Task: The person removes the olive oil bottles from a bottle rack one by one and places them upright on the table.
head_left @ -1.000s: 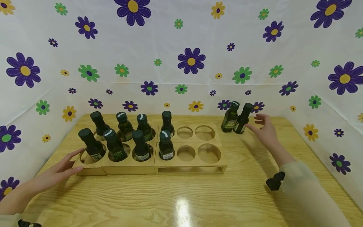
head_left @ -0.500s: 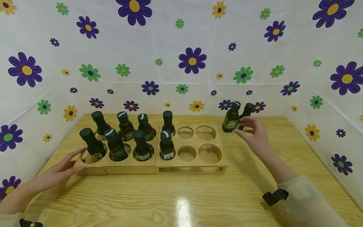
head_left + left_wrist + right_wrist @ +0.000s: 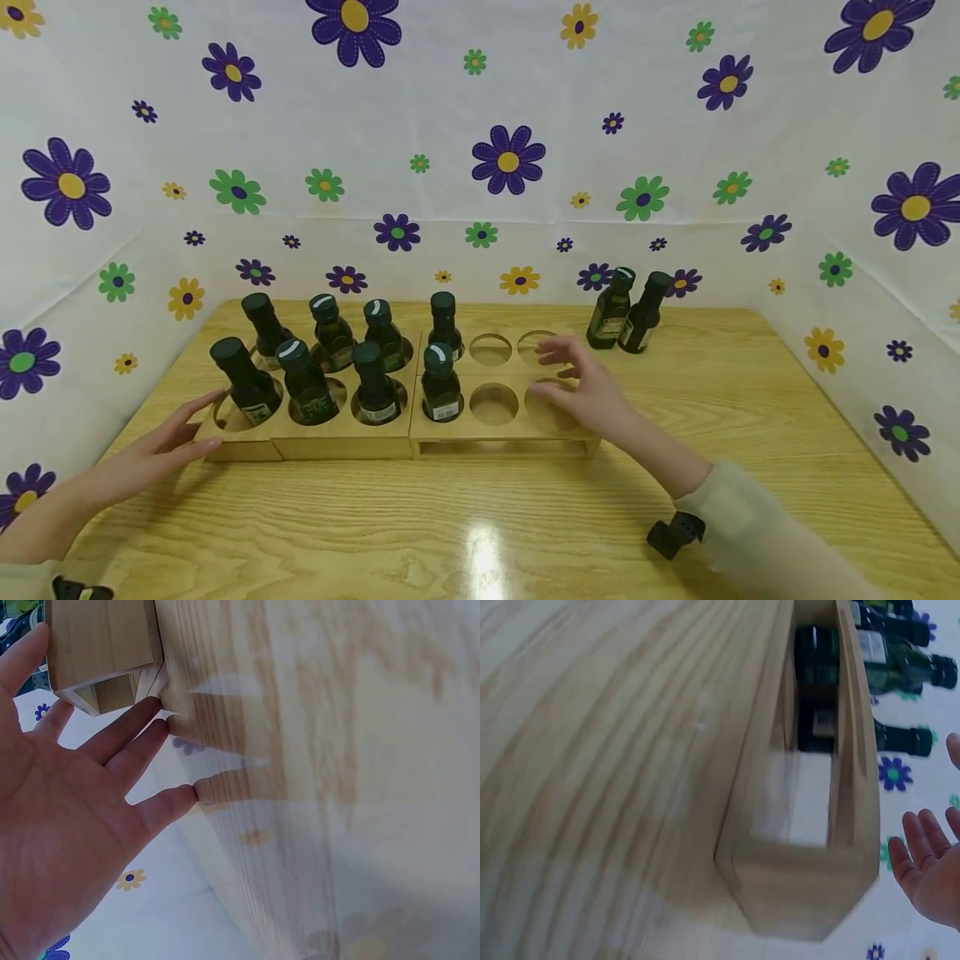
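Observation:
Two wooden bottle racks stand end to end in the head view. The left rack [image 3: 345,447] carries several dark green bottles, among them one with a tall neck [image 3: 243,379] at its front left. In the right rack [image 3: 491,434] a square bottle [image 3: 441,387] and a slimmer bottle [image 3: 445,327] fill the left pair of holes. My left hand [image 3: 153,454] rests at the left rack's outer end, fingers extended along it. Over the right rack's end hovers my right hand [image 3: 592,396], fingers loosely bent, nothing between them; the right wrist view shows its palm [image 3: 937,889] beyond the rack.
Two more dark bottles, a square one [image 3: 609,317] and a narrow one [image 3: 641,321], stand close together on the table [image 3: 480,500] at the back right. Behind and beside the table hangs a white cloth [image 3: 420,100] printed with flowers.
My right hand has moved left and nearer, from beside the two back-right bottles to above the right rack, without a bottle. The left hand stays at the rack's end.

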The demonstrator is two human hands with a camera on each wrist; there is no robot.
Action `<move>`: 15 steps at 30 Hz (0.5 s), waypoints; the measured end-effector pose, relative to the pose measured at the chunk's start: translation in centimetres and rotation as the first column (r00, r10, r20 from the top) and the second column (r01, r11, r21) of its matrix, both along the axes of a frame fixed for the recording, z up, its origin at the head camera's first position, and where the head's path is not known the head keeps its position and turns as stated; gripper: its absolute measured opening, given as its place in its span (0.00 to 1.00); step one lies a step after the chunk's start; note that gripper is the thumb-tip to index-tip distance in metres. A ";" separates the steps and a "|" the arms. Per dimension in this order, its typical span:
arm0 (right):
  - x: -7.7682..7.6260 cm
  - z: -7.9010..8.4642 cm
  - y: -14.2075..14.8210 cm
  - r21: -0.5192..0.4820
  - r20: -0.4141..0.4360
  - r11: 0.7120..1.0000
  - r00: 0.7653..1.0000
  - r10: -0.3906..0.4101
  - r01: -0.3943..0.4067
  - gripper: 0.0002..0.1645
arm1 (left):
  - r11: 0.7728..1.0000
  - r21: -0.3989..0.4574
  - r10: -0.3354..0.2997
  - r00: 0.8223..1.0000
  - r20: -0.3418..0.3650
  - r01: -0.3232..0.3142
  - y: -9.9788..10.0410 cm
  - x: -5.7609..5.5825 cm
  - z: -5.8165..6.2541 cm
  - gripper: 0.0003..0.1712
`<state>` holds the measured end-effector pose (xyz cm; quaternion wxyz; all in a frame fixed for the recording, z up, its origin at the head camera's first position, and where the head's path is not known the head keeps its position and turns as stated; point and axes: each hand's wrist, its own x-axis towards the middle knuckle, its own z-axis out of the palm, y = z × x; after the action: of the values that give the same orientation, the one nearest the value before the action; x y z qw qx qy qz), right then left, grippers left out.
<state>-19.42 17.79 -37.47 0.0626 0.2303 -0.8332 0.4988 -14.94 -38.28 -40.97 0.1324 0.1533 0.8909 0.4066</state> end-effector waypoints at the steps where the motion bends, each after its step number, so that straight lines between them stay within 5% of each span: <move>1: 0.0 -0.1 -0.6 0.008 0.008 1.000 1.000 0.017 -0.017 0.31 | 1.000 -0.004 0.003 1.000 0.004 -0.003 0.0 0.0 0.0 0.39; 15: 0.0 -0.9 -6.5 0.039 0.102 0.975 0.972 0.212 -0.217 0.34 | 1.000 -0.001 0.000 1.000 0.007 0.000 0.0 0.0 -0.1 0.39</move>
<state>-19.38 11.33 -38.35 -0.0381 0.2957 -0.8178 0.4922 -14.96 -38.28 -41.11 0.1355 0.1520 0.8907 0.4065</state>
